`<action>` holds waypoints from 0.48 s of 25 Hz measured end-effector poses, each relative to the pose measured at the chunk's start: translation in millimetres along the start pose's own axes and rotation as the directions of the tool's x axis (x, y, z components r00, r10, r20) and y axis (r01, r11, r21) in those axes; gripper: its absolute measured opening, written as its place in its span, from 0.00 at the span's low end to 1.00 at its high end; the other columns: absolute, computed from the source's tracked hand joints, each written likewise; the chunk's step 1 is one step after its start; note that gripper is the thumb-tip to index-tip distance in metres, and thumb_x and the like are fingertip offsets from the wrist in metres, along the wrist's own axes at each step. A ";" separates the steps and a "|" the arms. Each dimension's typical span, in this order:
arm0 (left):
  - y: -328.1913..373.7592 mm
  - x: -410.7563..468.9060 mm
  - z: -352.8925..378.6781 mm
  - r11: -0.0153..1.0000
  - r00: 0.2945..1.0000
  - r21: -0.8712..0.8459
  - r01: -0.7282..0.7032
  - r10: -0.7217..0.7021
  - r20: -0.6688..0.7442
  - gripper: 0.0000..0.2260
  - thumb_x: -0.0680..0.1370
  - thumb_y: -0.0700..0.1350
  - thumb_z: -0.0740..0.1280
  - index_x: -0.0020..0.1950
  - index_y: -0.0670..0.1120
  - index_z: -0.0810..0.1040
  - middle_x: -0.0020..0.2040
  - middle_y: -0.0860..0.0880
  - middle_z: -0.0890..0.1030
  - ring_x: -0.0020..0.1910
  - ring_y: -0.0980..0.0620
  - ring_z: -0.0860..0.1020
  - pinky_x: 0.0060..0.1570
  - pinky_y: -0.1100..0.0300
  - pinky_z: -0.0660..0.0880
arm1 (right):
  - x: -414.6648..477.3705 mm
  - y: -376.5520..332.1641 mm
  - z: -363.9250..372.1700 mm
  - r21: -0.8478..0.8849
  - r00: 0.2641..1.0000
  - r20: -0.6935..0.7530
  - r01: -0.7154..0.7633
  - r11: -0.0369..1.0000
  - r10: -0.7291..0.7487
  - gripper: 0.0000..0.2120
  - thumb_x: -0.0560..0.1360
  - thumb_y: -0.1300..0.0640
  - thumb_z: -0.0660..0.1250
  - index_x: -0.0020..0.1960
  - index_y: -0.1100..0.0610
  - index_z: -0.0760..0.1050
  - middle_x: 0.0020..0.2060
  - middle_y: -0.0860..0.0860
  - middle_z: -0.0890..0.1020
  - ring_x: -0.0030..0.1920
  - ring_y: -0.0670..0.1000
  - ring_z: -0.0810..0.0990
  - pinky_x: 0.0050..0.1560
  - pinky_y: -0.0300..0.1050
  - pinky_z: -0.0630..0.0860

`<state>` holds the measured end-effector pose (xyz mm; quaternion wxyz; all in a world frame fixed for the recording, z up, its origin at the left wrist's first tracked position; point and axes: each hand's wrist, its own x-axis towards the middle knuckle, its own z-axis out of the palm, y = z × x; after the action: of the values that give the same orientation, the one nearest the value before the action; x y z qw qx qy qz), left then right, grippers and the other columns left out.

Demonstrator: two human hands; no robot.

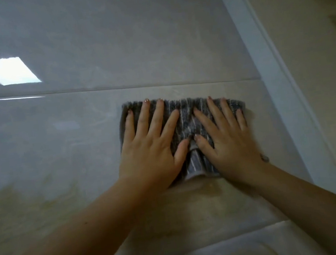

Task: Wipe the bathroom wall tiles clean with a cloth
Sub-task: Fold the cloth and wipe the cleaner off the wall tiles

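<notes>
A grey cloth with pale stripes (185,123) lies flat against the glossy beige wall tiles (60,138), just under a horizontal grout line. My left hand (152,147) presses on the cloth's left half with fingers spread and straight. My right hand (224,138) presses on its right half the same way. The two thumbs nearly meet at the cloth's middle. Both hands hide much of the cloth's lower part.
A white trim strip (264,65) runs diagonally down the right side, marking the corner to a plain beige wall (312,70). A bright window reflection (12,71) shines on the upper left tile. Yellowish smears (25,196) show on the tile at lower left.
</notes>
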<state>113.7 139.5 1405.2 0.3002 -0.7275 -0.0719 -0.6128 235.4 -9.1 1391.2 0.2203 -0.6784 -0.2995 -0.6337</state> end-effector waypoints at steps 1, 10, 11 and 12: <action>-1.3 -4.1 -0.6 1.000 1.000 0.003 -0.009 0.009 0.001 0.31 0.80 0.66 0.41 0.81 0.54 0.50 0.82 0.46 0.49 0.81 0.44 0.44 0.78 0.40 0.44 | -7.1 -1.6 -0.1 -0.008 0.999 0.012 0.030 1.000 -0.030 0.30 0.77 0.35 0.39 0.78 0.40 0.43 0.79 0.48 0.45 0.79 0.52 0.39 0.76 0.60 0.39; 59.2 57.3 9.5 0.996 0.997 -0.052 0.074 -0.073 0.016 0.29 0.82 0.63 0.43 0.82 0.54 0.48 0.82 0.46 0.46 0.80 0.42 0.41 0.77 0.39 0.40 | 31.1 62.7 -2.9 0.016 0.994 0.005 -0.108 0.994 0.107 0.32 0.75 0.33 0.37 0.78 0.38 0.45 0.79 0.48 0.45 0.78 0.53 0.40 0.76 0.60 0.38; 68.2 43.2 12.8 0.999 1.000 -0.040 0.028 -0.028 0.006 0.29 0.82 0.63 0.42 0.82 0.53 0.49 0.82 0.45 0.47 0.80 0.42 0.42 0.77 0.39 0.41 | 15.4 62.5 -0.6 0.011 0.994 -0.001 -0.107 0.994 0.107 0.32 0.76 0.35 0.38 0.78 0.40 0.46 0.79 0.49 0.45 0.79 0.53 0.40 0.76 0.60 0.38; 72.8 28.7 14.9 1.000 1.000 -0.029 -0.011 0.011 0.002 0.29 0.82 0.62 0.42 0.81 0.53 0.51 0.82 0.45 0.48 0.80 0.42 0.44 0.77 0.38 0.42 | -1.3 60.1 1.6 0.007 0.996 0.000 -0.092 0.996 0.092 0.31 0.77 0.36 0.39 0.78 0.41 0.46 0.79 0.49 0.46 0.79 0.54 0.41 0.76 0.60 0.39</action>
<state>167.6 80.9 1405.7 0.2929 -0.7327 -0.0594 -0.6114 277.8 -51.7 1394.6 0.2519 -0.6907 -0.2700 -0.6218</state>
